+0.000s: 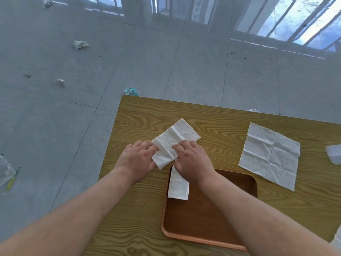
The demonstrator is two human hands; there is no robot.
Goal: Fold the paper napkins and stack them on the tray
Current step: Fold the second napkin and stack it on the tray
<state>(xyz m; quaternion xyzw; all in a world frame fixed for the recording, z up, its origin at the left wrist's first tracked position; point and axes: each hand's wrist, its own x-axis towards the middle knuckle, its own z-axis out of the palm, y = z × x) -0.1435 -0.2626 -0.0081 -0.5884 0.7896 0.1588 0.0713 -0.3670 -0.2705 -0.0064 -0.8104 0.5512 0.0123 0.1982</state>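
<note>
Here the left hand (137,160) and right hand (192,160) pinch the napkin (174,138)

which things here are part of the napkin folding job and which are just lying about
job: napkin being folded, flat napkin, folded napkin in the tray

lying about: crumpled paper on the floor, teal wrapper, clear plastic container
</note>
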